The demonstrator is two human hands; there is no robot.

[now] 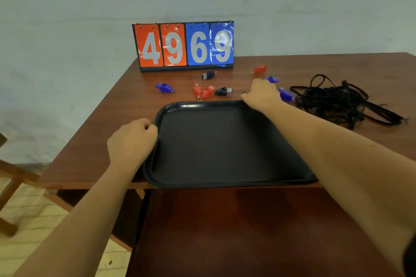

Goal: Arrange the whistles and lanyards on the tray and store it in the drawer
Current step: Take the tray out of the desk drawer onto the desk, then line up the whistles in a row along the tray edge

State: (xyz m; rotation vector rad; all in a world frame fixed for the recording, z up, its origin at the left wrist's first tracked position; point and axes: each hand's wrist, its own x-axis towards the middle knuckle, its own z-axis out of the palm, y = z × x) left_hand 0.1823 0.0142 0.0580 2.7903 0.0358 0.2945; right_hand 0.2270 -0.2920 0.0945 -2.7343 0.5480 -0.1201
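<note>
The left hand point(132, 139) grips the tray point(225, 141) by its left rim to keep it steady, while the right hand point(262, 94) sits on its far right corner, fingers hidden, near the whistles point(198, 91).

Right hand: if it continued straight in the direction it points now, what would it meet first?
Probably the black whistle, lying just ahead of the right hand, beyond the far rim of the tray. Height is unclear, so the hand may pass above it.
</note>
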